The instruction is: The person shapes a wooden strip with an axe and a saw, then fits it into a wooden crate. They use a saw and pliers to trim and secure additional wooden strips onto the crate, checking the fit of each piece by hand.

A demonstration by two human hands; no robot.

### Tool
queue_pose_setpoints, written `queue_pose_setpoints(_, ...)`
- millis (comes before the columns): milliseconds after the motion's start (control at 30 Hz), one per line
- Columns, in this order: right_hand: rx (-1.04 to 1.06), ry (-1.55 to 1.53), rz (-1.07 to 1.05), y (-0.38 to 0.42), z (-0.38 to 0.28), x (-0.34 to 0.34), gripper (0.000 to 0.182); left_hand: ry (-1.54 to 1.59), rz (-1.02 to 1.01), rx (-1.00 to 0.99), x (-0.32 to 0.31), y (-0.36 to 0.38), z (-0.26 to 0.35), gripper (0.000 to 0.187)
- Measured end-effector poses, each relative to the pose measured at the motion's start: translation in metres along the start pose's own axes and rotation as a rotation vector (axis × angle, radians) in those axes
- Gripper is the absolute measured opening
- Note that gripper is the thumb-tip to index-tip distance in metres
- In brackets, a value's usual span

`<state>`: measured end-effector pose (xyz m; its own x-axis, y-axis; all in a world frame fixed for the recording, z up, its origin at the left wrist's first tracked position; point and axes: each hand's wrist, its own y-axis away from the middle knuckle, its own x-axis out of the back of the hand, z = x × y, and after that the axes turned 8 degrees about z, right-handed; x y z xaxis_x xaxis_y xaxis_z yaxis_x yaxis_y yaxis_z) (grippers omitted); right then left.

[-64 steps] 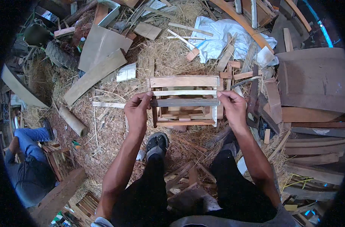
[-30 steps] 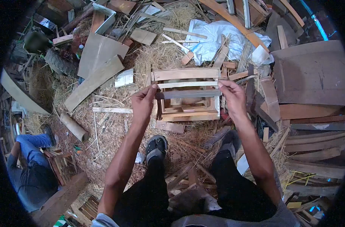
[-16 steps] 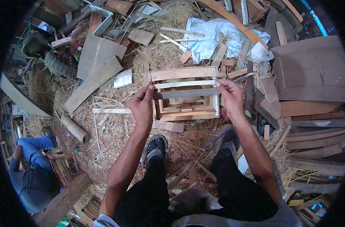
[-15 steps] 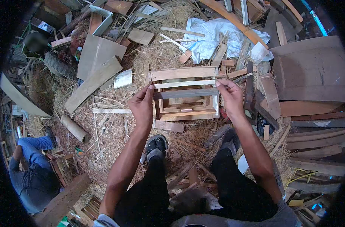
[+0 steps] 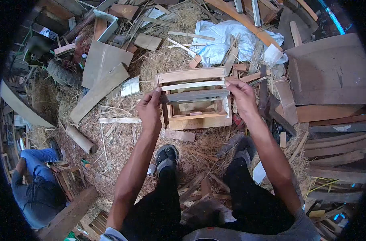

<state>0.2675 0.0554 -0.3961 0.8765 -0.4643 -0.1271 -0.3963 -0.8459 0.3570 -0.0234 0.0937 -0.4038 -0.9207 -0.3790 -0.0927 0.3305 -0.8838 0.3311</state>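
A thin pale wooden strip (image 5: 193, 85) spans the top of a small slatted wooden crate (image 5: 199, 122), parallel to its other slats. My left hand (image 5: 150, 109) is closed with thumb and fingertips pinching the strip's left end. My right hand (image 5: 244, 98) pinches its right end at the crate's upper right side. A broader light board (image 5: 193, 75) forms the far edge, and a grey slat (image 5: 197, 96) lies just nearer to me than the strip. Gaps between the slats show the inside of the crate. Whether the strip rests on the crate cannot be made out.
Straw and wood shavings cover the ground around my feet. A white sack (image 5: 221, 36) and loose offcuts lie beyond the crate. Stacked boards (image 5: 335, 146) stand at right, a long plank (image 5: 98, 94) at left. Another person (image 5: 38, 188) sits at lower left.
The strip has come down toward the crate and slightly away from me, with both hands still at its ends. More of the crate's near side board shows now.
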Motion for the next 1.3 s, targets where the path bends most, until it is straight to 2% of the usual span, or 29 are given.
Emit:
queue_pose_setpoints(233, 0.068, -0.009, -0.012, 0.000, 0.002, -0.001, 0.020, 0.050, 0.030, 0.059, -0.006, 0.011, 0.013, 0.025)
queue_pose_setpoints(333, 0.028, 0.007, 0.002, 0.001, -0.002, -0.003, 0.018, 0.150, -0.012, 0.090, -0.001, 0.006, 0.010, 0.024)
queue_pose_setpoints(433, 0.041, 0.042, -0.010, -0.002, -0.001, -0.002, 0.019, 0.137, 0.031, 0.109, -0.004, 0.007, 0.012, 0.023)
queue_pose_setpoints(733, 0.082, 0.042, 0.008, 0.000, 0.002, -0.004, 0.010, 0.047, -0.011, 0.009, -0.002, 0.003, 0.005, 0.017)
queue_pose_setpoints(933, 0.135, 0.033, 0.015, -0.002, 0.003, -0.005, 0.011, 0.078, 0.009, 0.013, -0.003, 0.003, 0.005, 0.017)
queue_pose_setpoints(1300, 0.112, 0.009, 0.031, 0.004, 0.001, -0.006, 0.012, 0.040, -0.025, -0.007, 0.001, 0.002, 0.002, 0.015)
